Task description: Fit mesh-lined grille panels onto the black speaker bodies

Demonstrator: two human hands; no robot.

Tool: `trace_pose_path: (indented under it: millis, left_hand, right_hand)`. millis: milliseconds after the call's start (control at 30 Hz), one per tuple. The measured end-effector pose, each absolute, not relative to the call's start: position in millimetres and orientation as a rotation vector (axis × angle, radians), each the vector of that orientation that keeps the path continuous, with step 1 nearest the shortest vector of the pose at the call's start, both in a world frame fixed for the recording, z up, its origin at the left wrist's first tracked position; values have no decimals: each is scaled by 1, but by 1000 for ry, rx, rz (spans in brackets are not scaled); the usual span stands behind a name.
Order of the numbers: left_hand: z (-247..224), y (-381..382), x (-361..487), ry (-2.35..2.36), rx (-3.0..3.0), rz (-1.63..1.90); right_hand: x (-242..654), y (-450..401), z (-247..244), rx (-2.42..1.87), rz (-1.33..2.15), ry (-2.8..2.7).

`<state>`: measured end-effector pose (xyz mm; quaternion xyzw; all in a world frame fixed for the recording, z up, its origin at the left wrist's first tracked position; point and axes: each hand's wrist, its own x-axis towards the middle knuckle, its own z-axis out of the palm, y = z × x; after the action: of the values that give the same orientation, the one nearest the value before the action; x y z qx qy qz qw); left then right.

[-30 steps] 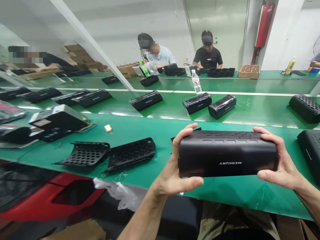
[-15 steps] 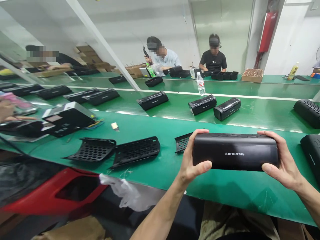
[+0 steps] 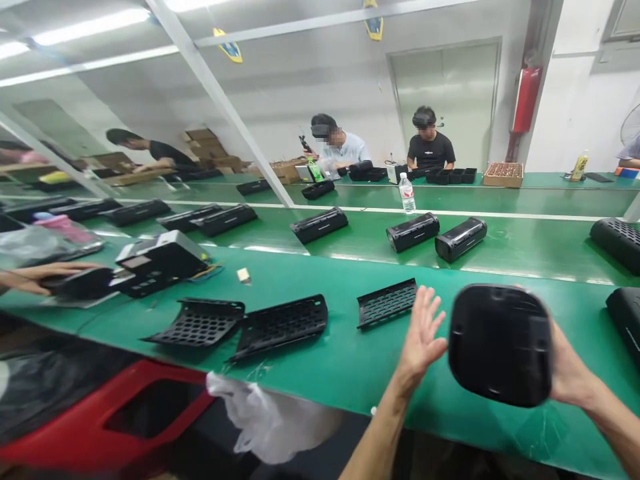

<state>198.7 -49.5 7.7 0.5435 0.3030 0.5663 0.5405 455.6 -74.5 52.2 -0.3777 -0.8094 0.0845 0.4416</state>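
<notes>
A black speaker (image 3: 500, 347) is turned end-on above the bench, its glossy rounded-square end facing me. My right hand (image 3: 567, 367) grips it from the right side; the fingers are mostly hidden behind the body. Just left of the speaker, my left hand (image 3: 425, 330) is apart from it, with fingers spread and nothing held. Behind that hand lies a perforated black grille (image 3: 385, 303). Farther left, two more perforated shells, a curved one (image 3: 205, 323) and a longer one (image 3: 283, 323), lie side by side on the green bench (image 3: 350, 373).
Several black speakers, including one (image 3: 461, 239), sit along the green line beyond the bench. A water bottle (image 3: 407, 195) stands behind them. At left, a co-worker's hand (image 3: 55, 273) is beside a boxy device (image 3: 163, 263). A plastic bag (image 3: 280, 420) hangs at the bench's front edge.
The speaker has turned from its lettered long side to its end. My left hand has let go and opened, while the right keeps hold. The camera view has tilted upward.
</notes>
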Motion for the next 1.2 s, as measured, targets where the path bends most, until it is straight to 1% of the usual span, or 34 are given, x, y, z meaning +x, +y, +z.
trace_pose_path:
  millis: [133, 233, 367, 433, 533, 600, 700, 800, 900, 1033, 1200]
  left_hand:
    - [45, -53, 178, 704, 1867, 1358]
    - [59, -54, 184, 755, 2016, 1399]
    - [59, -56, 185, 731, 2033, 1540]
    - [57, -59, 179, 712, 1992, 1606]
    - [53, -61, 172, 697, 1922, 1634]
    - [52, -60, 170, 692, 1889, 1580]
    - [52, -59, 171, 701, 1831, 1477]
    - [51, -60, 172, 700, 1816, 1507]
    - [48, -62, 169, 677, 1838, 1524]
    - [50, -66, 163, 693, 1945, 1427]
    - [54, -68, 165, 689, 1937, 1496]
  right_hand:
    - [459, -62, 77, -1017, -75, -2169]
    - [456, -62, 85, -1077, -146, -2243]
    - [473, -72, 83, -1041, -4, -2193]
    - [490, -77, 75, -1053, 206, -2079]
    - [507, -81, 58, -1062, 647, -1860]
    - [508, -82, 49, -1019, 788, -1750]
    - [501, -87, 47, -988, 714, -1700]
    - [498, -92, 53, -974, 634, -1724]
    - [502, -95, 58, -973, 685, -1736]
    - [505, -99, 56, -976, 744, -1722]
    - [494, -103, 49, -980, 704, -1664]
